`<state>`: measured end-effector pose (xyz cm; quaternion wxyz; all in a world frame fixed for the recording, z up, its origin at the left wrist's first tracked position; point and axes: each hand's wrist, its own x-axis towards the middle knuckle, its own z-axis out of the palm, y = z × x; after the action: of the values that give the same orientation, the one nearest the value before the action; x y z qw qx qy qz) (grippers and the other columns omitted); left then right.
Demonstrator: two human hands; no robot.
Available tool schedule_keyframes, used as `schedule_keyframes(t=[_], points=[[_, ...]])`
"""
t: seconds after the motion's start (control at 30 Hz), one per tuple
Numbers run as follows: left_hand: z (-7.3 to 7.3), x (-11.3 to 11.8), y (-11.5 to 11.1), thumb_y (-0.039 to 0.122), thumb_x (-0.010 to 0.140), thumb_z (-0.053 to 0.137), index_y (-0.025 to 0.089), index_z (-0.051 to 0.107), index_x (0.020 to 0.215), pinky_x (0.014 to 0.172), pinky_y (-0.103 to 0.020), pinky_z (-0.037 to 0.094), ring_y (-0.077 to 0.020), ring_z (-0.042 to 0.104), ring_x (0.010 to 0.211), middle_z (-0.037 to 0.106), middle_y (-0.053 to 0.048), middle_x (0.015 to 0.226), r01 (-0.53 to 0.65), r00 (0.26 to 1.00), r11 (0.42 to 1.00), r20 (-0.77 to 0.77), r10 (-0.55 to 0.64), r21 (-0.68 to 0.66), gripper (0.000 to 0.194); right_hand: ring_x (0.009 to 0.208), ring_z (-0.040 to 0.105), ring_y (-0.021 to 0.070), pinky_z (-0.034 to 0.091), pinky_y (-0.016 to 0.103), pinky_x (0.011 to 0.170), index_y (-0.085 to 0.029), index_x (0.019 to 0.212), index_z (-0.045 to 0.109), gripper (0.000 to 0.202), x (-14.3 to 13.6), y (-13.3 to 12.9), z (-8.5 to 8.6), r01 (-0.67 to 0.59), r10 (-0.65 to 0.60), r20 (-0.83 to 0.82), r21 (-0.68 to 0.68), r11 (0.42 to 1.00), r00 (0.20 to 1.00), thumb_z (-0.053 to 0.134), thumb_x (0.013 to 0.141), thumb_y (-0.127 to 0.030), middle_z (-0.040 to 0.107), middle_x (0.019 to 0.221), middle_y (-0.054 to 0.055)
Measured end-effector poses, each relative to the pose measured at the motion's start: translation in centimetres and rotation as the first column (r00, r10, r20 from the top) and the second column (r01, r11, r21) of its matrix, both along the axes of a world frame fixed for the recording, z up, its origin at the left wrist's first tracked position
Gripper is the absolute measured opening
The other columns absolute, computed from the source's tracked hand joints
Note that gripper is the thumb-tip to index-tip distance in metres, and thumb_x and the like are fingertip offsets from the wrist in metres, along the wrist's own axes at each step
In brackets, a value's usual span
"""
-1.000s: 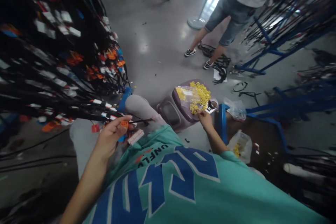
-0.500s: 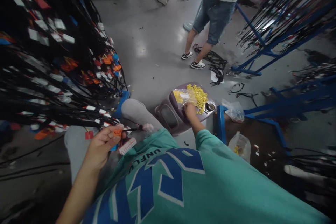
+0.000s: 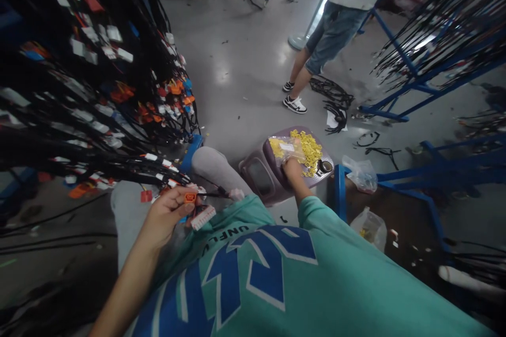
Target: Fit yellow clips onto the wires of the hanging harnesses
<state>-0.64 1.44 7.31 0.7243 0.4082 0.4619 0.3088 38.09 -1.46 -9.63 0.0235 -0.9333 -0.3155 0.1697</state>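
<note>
L hand (image 3: 166,214), lower L of frame, pinches orange conn. (image 3: 190,198) R hand (image 3: 292,169), ctr, at bag (image 3: 285,148) near yellow pcs (image 3: 312,148); can't tell grip. Step: prob. pickup; needs fine pinch.

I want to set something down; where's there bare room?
Mostly bare floor lies between the hanging cables and a person's shoes, beyond the stool. The stool's top is crowded: yellow pieces, bag, black roll, right hand.

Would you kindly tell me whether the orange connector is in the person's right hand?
No, the left hand holds the orange connector, while the right hand is by the clear bag.
</note>
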Motion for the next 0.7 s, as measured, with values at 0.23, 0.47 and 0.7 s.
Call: schedule_keyframes(t=[0.23,0.47,0.7], points=[[-0.1,-0.1,-0.1,0.027,0.047,0.085,0.013,0.067,0.075,0.041,-0.019,0.042,-0.0114,0.054,0.047,0.067,-0.004,0.064,-0.010,1.000,1.000,-0.013,0.010,-0.007,0.036,0.102,0.062,0.0252,0.045,0.029,0.082,-0.010,0.108,0.064,0.032,0.1,0.1,0.1,0.001,-0.001,-0.003,0.001,1.000,1.000,0.049,0.084,-0.025,0.066,0.110,0.019],[-0.1,0.0,0.0,0.024,0.048,0.084,0.014,0.068,0.075,0.041,-0.019,0.042,-0.0117,0.056,0.049,0.067,-0.004,0.064,0.008,1.000,1.000,0.005,-0.008,0.002,0.033,0.101,0.062,0.0276,0.043,0.033,0.083,-0.010,0.103,0.066,0.032,-0.8,0.0,-0.3,0.046,-0.047,0.022,0.039,0.998,0.999,0.047,0.087,-0.031,0.067,0.105,0.020],[0.1,0.1,-0.1,0.019,0.045,0.083,0.014,0.068,0.073,0.040,-0.018,0.041,-0.0114,0.055,0.048,0.066,-0.004,0.062,-0.006,1.000,1.000,0.010,0.006,-0.007,0.032,0.098,0.062,0.0265,0.043,0.033,0.082,-0.009,0.098,0.067,0.030,-1.5,0.0,-0.4,0.126,-0.122,-0.035,0.158,0.979,0.992,0.043,0.086,-0.022,0.066,0.102,0.020]])
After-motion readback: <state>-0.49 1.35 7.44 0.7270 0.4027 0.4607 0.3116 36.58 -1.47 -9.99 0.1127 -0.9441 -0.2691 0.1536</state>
